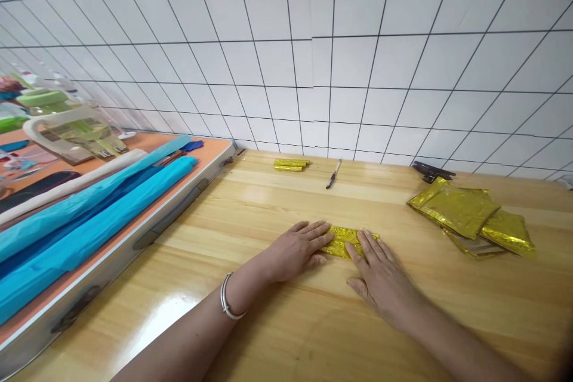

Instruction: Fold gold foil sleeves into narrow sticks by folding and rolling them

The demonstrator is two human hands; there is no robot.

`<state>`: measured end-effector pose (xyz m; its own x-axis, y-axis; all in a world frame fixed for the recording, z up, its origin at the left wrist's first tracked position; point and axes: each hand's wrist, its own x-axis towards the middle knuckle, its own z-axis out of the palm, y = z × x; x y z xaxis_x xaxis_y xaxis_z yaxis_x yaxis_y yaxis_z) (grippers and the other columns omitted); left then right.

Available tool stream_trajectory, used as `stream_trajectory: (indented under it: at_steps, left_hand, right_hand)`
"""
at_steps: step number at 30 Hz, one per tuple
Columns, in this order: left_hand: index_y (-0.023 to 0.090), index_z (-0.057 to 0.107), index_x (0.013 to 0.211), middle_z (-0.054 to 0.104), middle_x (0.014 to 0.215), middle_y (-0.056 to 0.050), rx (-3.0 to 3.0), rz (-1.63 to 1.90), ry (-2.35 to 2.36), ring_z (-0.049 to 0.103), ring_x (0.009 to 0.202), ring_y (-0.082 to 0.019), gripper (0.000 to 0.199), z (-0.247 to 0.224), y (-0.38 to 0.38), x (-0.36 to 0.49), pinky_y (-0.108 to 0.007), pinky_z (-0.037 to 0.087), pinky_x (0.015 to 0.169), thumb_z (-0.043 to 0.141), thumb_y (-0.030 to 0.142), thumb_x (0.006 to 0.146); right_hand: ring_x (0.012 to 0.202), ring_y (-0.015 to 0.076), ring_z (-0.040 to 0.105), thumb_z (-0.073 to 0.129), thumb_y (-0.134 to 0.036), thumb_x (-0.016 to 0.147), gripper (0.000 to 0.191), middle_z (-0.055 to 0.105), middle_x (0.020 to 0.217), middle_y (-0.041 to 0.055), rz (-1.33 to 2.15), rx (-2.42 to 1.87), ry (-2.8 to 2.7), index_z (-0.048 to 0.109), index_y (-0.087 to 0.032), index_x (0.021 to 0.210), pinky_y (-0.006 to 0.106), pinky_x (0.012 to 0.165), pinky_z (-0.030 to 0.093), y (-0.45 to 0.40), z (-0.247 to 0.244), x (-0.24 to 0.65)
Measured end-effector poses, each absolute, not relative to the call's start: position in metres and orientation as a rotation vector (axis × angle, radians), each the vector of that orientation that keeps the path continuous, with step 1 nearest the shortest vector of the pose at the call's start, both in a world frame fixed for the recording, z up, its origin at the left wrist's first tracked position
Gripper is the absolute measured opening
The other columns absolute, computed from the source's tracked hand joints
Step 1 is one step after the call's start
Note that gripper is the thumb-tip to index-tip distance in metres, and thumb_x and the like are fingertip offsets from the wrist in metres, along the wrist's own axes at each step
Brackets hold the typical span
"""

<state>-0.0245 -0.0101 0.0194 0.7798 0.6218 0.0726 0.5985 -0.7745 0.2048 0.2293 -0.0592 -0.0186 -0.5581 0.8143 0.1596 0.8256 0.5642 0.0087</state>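
Pressing flat a gold foil piece (342, 243) occupies both hands in the head view, the only view supplied. The piece lies on the wooden surface (201, 215), well forward of its back edge. The left hand (298, 250), a silver bangle (225, 298) at its wrist, rests its fingers on the piece's left end; the right hand (380, 277) covers the right end. Neither hand is closed around anything — fingers extended, palms down, contact from above only.

Progress, as judged: narrow gold strips (290, 165) lying at the surface's back edge appear finished and set aside. The piece under the hands appears partway through, its face creased and not yet as compact as those strips. Gold packets (468, 209), overlapping toward the surface's right side, appear untouched and left to do — their contents cannot be determined.

Also noted: a pen (333, 174) and a black clip (433, 171) near the back edge; blue rolls (111, 224) beyond the left edge, on an orange-topped table (212, 158).
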Motion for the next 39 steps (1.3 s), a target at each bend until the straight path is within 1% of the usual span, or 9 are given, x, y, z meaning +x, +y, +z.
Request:
stream_trajectory:
  at_steps: [3,7,10,13,18,21,24,31,39]
  left_hand:
    - [0.024,0.031,0.138,0.030,0.145,-0.007,2.739,0.214,0.912,0.026,0.134,-0.019,0.048,0.022,-0.006,-0.030,-0.036,0.021,0.108,0.031,0.043,0.093]
    - [0.023,0.039,0.134,0.038,0.140,-0.006,2.632,0.315,0.902,0.033,0.130,-0.019,0.043,0.020,0.002,-0.033,-0.035,0.026,0.107,0.031,0.038,0.094]
    - [0.022,0.048,0.127,0.046,0.135,-0.007,2.560,0.453,0.938,0.041,0.125,-0.019,0.039,0.012,0.009,-0.033,-0.034,0.032,0.103,0.032,0.035,0.094]
    - [0.022,0.054,0.121,0.051,0.129,-0.007,2.525,0.566,0.926,0.048,0.119,-0.018,0.034,0.002,0.016,-0.031,-0.033,0.036,0.101,0.039,0.033,0.092]
    - [0.022,0.060,0.113,0.057,0.123,-0.007,2.496,0.670,0.927,0.052,0.113,-0.018,0.029,-0.005,0.020,-0.030,-0.031,0.040,0.097,0.044,0.030,0.090]
    - [0.023,0.061,0.113,0.057,0.122,-0.007,2.514,0.653,0.950,0.052,0.114,-0.019,0.030,-0.004,0.019,-0.029,-0.032,0.039,0.097,0.048,0.035,0.088]
    - [0.024,0.060,0.113,0.056,0.123,-0.006,2.542,0.616,0.975,0.052,0.114,-0.018,0.032,-0.004,0.019,-0.028,-0.032,0.039,0.098,0.051,0.038,0.086]
    - [0.025,0.061,0.112,0.057,0.122,-0.004,2.605,0.612,1.035,0.052,0.113,-0.017,0.027,-0.002,0.017,-0.026,-0.031,0.038,0.098,0.048,0.030,0.089]
    - [0.024,0.060,0.112,0.057,0.122,-0.004,2.637,0.609,1.050,0.051,0.114,-0.017,0.027,-0.002,0.016,-0.026,-0.032,0.038,0.097,0.044,0.028,0.091]
  right_hand:
    - [0.136,0.0318,0.013,0.043,-0.045,0.088,0.056,0.016,0.149,0.0140,-0.095,-1.388,-2.669,0.034,-0.023,0.138,0.051,0.106,0.021,-0.059,-0.015,0.230]
    - [0.135,0.0319,0.014,0.044,-0.044,0.087,0.053,0.019,0.149,0.0116,-0.055,-1.356,-2.695,0.035,-0.028,0.137,0.051,0.104,0.023,-0.058,-0.011,0.233]
    - [0.135,0.0318,0.016,0.043,-0.043,0.088,0.049,0.021,0.148,0.0118,-0.036,-1.323,-2.715,0.039,-0.030,0.135,0.052,0.103,0.025,-0.057,-0.006,0.235]
    - [0.135,0.0318,0.017,0.044,-0.042,0.088,0.044,0.025,0.147,0.0104,-0.044,-1.311,-2.702,0.045,-0.030,0.131,0.052,0.103,0.023,-0.057,-0.001,0.233]
    - [0.134,0.0279,0.021,0.041,-0.041,0.090,0.040,0.040,0.140,0.0037,-0.062,-1.236,-2.684,0.051,-0.027,0.126,0.051,0.107,0.017,-0.059,-0.001,0.227]
    - [0.133,0.0242,0.025,0.039,-0.035,0.091,0.039,0.045,0.137,0.0014,-0.037,-1.138,-2.728,0.049,-0.024,0.128,0.047,0.108,0.019,-0.057,-0.005,0.226]
    - [0.132,0.0231,0.026,0.040,-0.029,0.091,0.041,0.045,0.136,0.0031,-0.006,-1.054,-2.768,0.046,-0.021,0.131,0.044,0.107,0.025,-0.054,-0.008,0.229]
    - [0.132,0.0203,0.028,0.037,-0.017,0.089,0.043,0.041,0.139,0.0028,0.089,-1.009,-2.810,0.045,-0.023,0.131,0.041,0.104,0.034,-0.054,-0.008,0.234]
    - [0.130,0.0191,0.032,0.036,-0.010,0.088,0.044,0.044,0.137,0.0058,0.132,-0.890,-2.802,0.048,-0.019,0.129,0.039,0.103,0.037,-0.053,-0.003,0.235]
